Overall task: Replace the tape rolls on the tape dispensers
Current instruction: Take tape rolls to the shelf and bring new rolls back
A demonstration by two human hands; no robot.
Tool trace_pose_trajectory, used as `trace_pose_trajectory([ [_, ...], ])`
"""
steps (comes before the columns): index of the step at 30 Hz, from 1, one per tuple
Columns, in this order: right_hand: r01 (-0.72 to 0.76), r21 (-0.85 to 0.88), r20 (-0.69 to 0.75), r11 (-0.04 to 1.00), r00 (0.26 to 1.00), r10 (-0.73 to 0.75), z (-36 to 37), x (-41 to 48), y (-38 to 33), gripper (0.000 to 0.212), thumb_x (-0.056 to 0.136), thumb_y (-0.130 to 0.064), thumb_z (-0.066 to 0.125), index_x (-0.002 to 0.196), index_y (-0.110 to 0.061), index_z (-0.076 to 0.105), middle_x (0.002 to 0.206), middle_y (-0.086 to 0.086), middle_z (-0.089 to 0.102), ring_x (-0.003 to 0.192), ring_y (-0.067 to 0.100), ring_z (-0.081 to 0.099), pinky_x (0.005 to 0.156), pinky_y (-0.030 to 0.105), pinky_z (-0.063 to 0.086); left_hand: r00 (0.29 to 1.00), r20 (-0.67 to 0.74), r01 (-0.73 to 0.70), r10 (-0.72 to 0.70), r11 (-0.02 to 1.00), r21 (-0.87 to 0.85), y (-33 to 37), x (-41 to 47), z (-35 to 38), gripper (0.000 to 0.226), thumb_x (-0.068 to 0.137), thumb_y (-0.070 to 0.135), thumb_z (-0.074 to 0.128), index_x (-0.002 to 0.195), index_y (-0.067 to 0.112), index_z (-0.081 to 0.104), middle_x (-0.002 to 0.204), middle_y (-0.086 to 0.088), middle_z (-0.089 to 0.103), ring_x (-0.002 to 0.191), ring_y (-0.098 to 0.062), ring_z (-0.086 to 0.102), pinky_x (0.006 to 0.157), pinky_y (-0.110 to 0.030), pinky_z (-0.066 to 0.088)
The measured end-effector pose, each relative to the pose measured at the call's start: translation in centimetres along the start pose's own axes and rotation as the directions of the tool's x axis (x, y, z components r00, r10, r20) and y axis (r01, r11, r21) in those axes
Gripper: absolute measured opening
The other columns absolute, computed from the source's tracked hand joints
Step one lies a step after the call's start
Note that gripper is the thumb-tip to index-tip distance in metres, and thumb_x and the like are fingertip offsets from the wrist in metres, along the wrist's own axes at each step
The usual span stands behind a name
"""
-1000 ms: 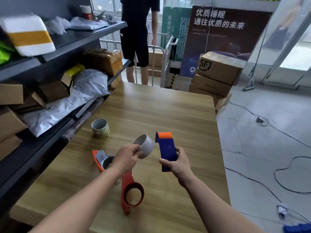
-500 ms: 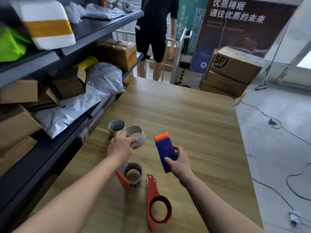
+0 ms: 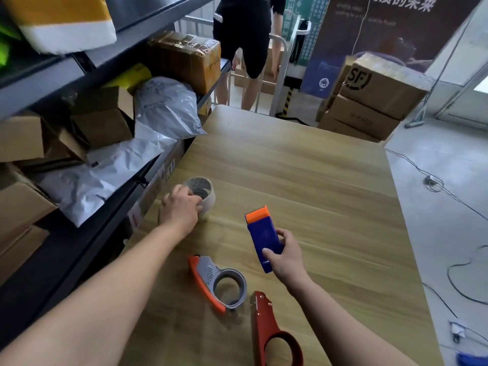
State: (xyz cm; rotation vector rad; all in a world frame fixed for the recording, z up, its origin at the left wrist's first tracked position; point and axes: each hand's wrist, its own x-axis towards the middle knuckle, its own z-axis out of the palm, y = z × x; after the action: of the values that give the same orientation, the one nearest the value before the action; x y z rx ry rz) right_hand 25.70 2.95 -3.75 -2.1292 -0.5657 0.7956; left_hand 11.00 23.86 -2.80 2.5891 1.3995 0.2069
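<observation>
My left hand [image 3: 179,207] grips a whitish tape roll [image 3: 204,196] low on the wooden table [image 3: 317,180] near its left edge. Whether a second roll sits under or behind it, I cannot tell. My right hand [image 3: 286,260] holds a blue tape dispenser with an orange tip [image 3: 264,236] above the table, tip pointing away. A grey and orange dispenser [image 3: 219,281] lies flat in front of me with an empty ring. A red dispenser [image 3: 266,334] lies closer, also with an empty ring.
A dark shelf [image 3: 79,67] with cardboard boxes and grey mail bags runs along the table's left side. A person in black [image 3: 245,35] stands beyond the far end. Stacked cartons [image 3: 375,96] and cables [image 3: 433,180] lie on the floor to the right.
My left hand carried the whitish roll away from the blue dispenser, leftward and down to the table. My right hand kept hold of the blue dispenser.
</observation>
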Motion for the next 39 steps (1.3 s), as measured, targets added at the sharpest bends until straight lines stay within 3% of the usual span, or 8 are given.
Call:
trace_pose_trajectory([
  [6, -0.011, -0.021, -0.002, 1.000, 1.000, 0.011, 1.3, 0.6, -0.3, 0.056, 0.080, -0.008, 0.069, 0.130, -0.018, 0.047, 0.113, 0.005, 0.066, 0.098, 0.021, 0.064, 0.089, 0.045, 0.054, 0.997, 0.072, -0.023, 0.016, 0.995, 0.098, -1.1, 1.8, 1.2, 0.021, 0.092, 0.033, 0.052, 0.104, 0.026, 0.068, 0.121, -0.002, 0.051, 0.113, -0.026, 0.044, 0.092, -0.035, 0.040],
  [16, -0.030, -0.043, -0.004, 0.999, 1.000, 0.030, 1.8, 1.1, -0.5, 0.058, 0.079, -0.009, 0.070, 0.131, -0.020, 0.047, 0.105, -0.003, 0.063, 0.093, 0.016, 0.063, 0.086, 0.040, 0.056, 0.990, 0.056, -0.141, 0.131, 0.961, 0.237, -1.7, 2.5, 1.9, 0.022, 0.093, 0.032, 0.050, 0.104, 0.022, 0.067, 0.119, -0.005, 0.056, 0.118, -0.024, 0.041, 0.092, -0.036, 0.035],
  [19, -0.030, -0.053, -0.016, 0.998, 0.999, 0.029, 1.7, 1.0, -0.4, 0.058, 0.079, -0.009, 0.069, 0.132, -0.019, 0.047, 0.112, 0.002, 0.065, 0.096, 0.019, 0.064, 0.088, 0.041, 0.055, 0.989, 0.043, -0.146, 0.140, 0.957, 0.252, -1.4, 2.3, 1.6, 0.022, 0.091, 0.030, 0.053, 0.108, 0.020, 0.064, 0.118, -0.006, 0.056, 0.117, -0.025, 0.042, 0.094, -0.037, 0.034],
  [24, -0.009, -0.130, -0.029, 0.991, 1.000, 0.005, 1.0, 0.5, -0.1, 0.056, 0.084, -0.008, 0.060, 0.136, -0.018, 0.043, 0.123, 0.007, 0.062, 0.107, 0.024, 0.060, 0.093, 0.041, 0.051, 0.985, -0.007, -0.168, 0.172, 0.970, 0.178, -0.6, 1.5, 1.2, 0.038, 0.087, 0.021, 0.061, 0.124, 0.017, 0.054, 0.122, -0.009, 0.055, 0.121, -0.028, 0.042, 0.097, -0.040, 0.034],
  [31, 0.026, -0.244, -0.061, 0.970, 0.997, -0.042, -1.4, -1.5, 1.6, 0.057, 0.084, -0.003, 0.052, 0.139, -0.017, 0.042, 0.130, 0.006, 0.057, 0.115, 0.025, 0.055, 0.092, 0.034, 0.047, 0.952, -0.026, -0.300, 0.304, 0.950, 0.089, 4.7, -2.5, 1.5, 0.031, 0.082, 0.019, 0.062, 0.113, 0.014, 0.063, 0.122, -0.006, 0.058, 0.125, -0.025, 0.043, 0.103, -0.037, 0.029],
  [39, 0.032, -0.318, -0.088, 0.948, 0.994, -0.063, -5.6, -6.4, 6.4, 0.058, 0.083, -0.004, 0.055, 0.137, -0.021, 0.043, 0.124, 0.004, 0.062, 0.106, 0.026, 0.059, 0.080, 0.032, 0.047, 0.928, 0.206, -0.338, 0.311, 0.934, 0.113, 10.9, -12.7, 4.2, 0.034, 0.088, 0.035, 0.056, 0.119, 0.022, 0.056, 0.126, 0.001, 0.053, 0.122, -0.020, 0.043, 0.098, -0.032, 0.035],
])
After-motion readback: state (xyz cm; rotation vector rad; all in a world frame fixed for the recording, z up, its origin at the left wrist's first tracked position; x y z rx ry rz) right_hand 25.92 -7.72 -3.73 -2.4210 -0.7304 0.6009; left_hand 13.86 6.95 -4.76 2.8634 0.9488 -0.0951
